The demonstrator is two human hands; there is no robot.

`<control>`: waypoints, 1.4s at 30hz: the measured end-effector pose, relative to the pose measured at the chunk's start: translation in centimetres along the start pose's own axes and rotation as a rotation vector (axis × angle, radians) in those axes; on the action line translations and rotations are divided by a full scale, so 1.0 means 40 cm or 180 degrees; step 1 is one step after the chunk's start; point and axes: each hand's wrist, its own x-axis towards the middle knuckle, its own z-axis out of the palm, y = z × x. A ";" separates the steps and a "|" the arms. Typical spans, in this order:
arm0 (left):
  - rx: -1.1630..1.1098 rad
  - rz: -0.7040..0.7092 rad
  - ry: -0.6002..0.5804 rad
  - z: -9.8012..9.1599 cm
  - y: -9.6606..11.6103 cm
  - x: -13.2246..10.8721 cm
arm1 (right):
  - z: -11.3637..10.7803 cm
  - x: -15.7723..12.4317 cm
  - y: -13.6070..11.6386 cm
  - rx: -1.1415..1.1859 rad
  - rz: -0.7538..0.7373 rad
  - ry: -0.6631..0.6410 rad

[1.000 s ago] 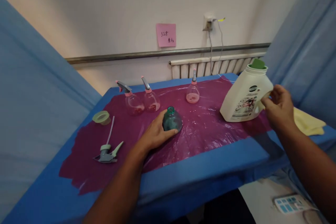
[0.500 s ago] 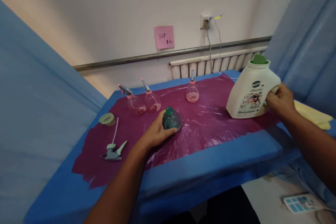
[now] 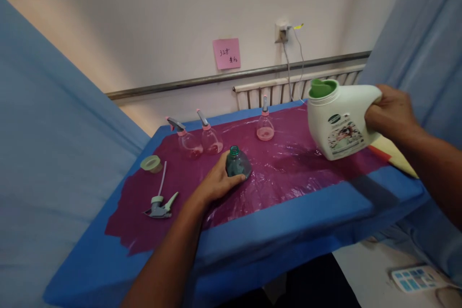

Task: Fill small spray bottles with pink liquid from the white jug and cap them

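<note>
My left hand [image 3: 219,180] is wrapped round a green see-through spray bottle [image 3: 238,164] with its top off, upright on the purple plastic sheet [image 3: 285,173]. My right hand [image 3: 391,111] grips the handle of a big white jug [image 3: 342,125] with a green spout. The jug is in the air, tilted to the left, its mouth still well right of the bottle. No liquid is seen coming out. Left of my left arm lies a grey and pale green spray head [image 3: 159,208] with its tube, and behind it a pale green cup [image 3: 151,163].
Two clear spray bottles with pink collars, one [image 3: 189,145] beside the other [image 3: 211,141], stand at the back left. A third spray bottle [image 3: 265,131] holding pink liquid stands at the back middle. A yellow cloth [image 3: 399,156] lies at the right. Blue curtains [image 3: 61,130] hang on both sides.
My right hand has raised the white jug and tipped it to the left, bringing its mouth nearer the green bottle. My left hand keeps its hold on the bottle.
</note>
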 end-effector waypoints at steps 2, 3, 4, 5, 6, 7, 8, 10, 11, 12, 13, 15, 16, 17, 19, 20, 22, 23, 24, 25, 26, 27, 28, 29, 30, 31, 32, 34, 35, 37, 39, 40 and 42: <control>0.0001 -0.0014 -0.0010 0.000 -0.001 0.000 | 0.016 0.005 -0.042 0.0027 -0.0038 -0.0279; -0.0010 -0.0019 -0.0009 0.001 -0.003 0.000 | 0.025 0.006 -0.064 0.0028 -0.0033 -0.0433; -0.0029 -0.0022 -0.0014 0.002 -0.006 0.000 | 0.036 0.006 -0.085 0.0015 -0.0064 -0.0527; -0.0063 -0.0022 -0.0007 0.002 -0.009 0.001 | 0.048 0.005 -0.104 -0.0002 -0.0150 -0.0627; -0.0101 -0.0020 0.0000 0.003 -0.012 0.002 | 0.060 0.003 -0.121 -0.0034 -0.0301 -0.0747; -0.0135 -0.0014 0.0007 0.004 -0.015 0.003 | 0.073 0.001 -0.135 -0.0085 -0.0491 -0.0874; -0.0158 -0.0004 0.0008 0.005 -0.017 0.003 | 0.086 -0.002 -0.146 -0.0152 -0.0680 -0.0995; -0.0167 0.0013 0.0003 0.005 -0.020 0.003 | 0.110 -0.008 -0.162 -0.0266 -0.0990 -0.1212; -0.0156 0.0020 0.0005 0.005 -0.021 0.002 | 0.121 -0.010 -0.167 -0.0300 -0.1066 -0.1289; -0.0143 0.0022 0.0007 0.006 -0.020 0.001 | 0.131 -0.011 -0.170 -0.0315 -0.1107 -0.1349; -0.0135 0.0025 0.0014 0.006 -0.019 -0.001 | 0.139 -0.011 -0.172 -0.0316 -0.1130 -0.1399; -0.0122 0.0026 0.0036 0.008 -0.014 -0.004 | 0.150 -0.007 -0.171 -0.0367 -0.1163 -0.1472; -0.0115 0.0018 0.0041 0.008 -0.011 -0.006 | 0.154 -0.004 -0.170 -0.0419 -0.1184 -0.1507; -0.0106 0.0001 0.0043 0.009 -0.008 -0.007 | 0.158 0.000 -0.167 -0.0482 -0.1223 -0.1541; -0.0082 -0.0044 0.0049 0.010 -0.002 -0.007 | 0.167 0.008 -0.163 -0.0635 -0.1343 -0.1568; -0.0076 -0.0065 0.0051 0.010 0.001 -0.007 | 0.173 0.010 -0.162 -0.0722 -0.1400 -0.1540; -0.0083 -0.0060 0.0050 0.010 0.005 -0.007 | 0.184 0.012 -0.162 -0.0887 -0.1459 -0.1415; -0.0091 -0.0036 0.0054 0.010 0.007 -0.007 | 0.190 0.011 -0.164 -0.0962 -0.1456 -0.1344; -0.0087 -0.0019 0.0064 0.011 0.009 -0.008 | 0.196 0.010 -0.168 -0.1021 -0.1446 -0.1296; -0.0066 -0.0025 0.0089 0.012 0.012 -0.010 | 0.200 0.008 -0.173 -0.1061 -0.1437 -0.1272; -0.0034 -0.0063 0.0130 0.015 0.014 -0.013 | 0.204 0.005 -0.178 -0.1086 -0.1433 -0.1265; -0.0006 -0.0133 0.0185 0.018 0.017 -0.016 | 0.206 0.003 -0.185 -0.1104 -0.1439 -0.1275; 0.0005 -0.0219 0.0251 0.021 0.021 -0.021 | 0.208 0.000 -0.191 -0.1121 -0.1455 -0.1291; -0.0010 -0.0300 0.0311 0.025 0.025 -0.026 | 0.208 -0.002 -0.198 -0.1143 -0.1473 -0.1300; -0.0046 -0.0363 0.0352 0.028 0.031 -0.032 | 0.208 -0.005 -0.205 -0.1174 -0.1491 -0.1302; -0.0087 -0.0402 0.0378 0.030 0.037 -0.038 | 0.207 -0.008 -0.211 -0.1213 -0.1505 -0.1299; -0.0115 -0.0420 0.0386 0.032 0.045 -0.044 | 0.206 -0.011 -0.218 -0.1257 -0.1519 -0.1303; -0.0135 -0.0422 0.0390 0.033 0.065 -0.058 | 0.202 -0.018 -0.231 -0.1341 -0.1547 -0.1322; -0.0146 -0.0418 0.0409 0.031 0.075 -0.066 | 0.201 -0.021 -0.237 -0.1375 -0.1564 -0.1343; -0.0216 -0.0400 0.0492 0.025 0.096 -0.080 | 0.199 -0.028 -0.248 -0.1411 -0.1597 -0.1374; -0.0305 -0.0390 0.0620 0.014 0.114 -0.094 | 0.199 -0.034 -0.257 -0.1426 -0.1608 -0.1388; -0.0325 -0.0385 0.0671 0.007 0.120 -0.101 | 0.201 -0.036 -0.261 -0.1423 -0.1608 -0.1401; -0.0237 -0.0330 0.0744 -0.013 0.128 -0.112 | 0.204 -0.039 -0.265 -0.1384 -0.1618 -0.1433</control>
